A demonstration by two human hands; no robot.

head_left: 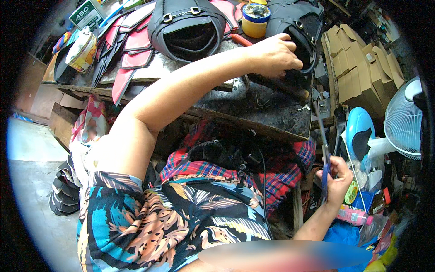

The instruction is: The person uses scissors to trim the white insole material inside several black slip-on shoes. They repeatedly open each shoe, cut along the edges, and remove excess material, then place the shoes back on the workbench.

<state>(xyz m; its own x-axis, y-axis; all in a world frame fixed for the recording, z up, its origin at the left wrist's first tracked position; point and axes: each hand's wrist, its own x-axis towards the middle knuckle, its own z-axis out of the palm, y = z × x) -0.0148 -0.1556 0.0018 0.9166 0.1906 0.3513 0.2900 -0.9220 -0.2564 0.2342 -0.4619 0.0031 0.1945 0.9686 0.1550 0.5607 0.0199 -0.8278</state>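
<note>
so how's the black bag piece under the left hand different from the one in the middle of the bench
The left hand grips the right-hand black bag piece, partly covering it; the middle black bag piece lies untouched and fully in view. The middle one lies among red cut panels; the held one sits by the bench's right edge near the yellow tin. Both are black with metal rings and open mouths.

The scene is being viewed from a single head-worn fisheye camera, which is being pointed steeply down and forward over the person's lap toward the dark workbench (272,109). The bench's near edge is being seen close up; straight lines are being bent toward the rim.
</note>
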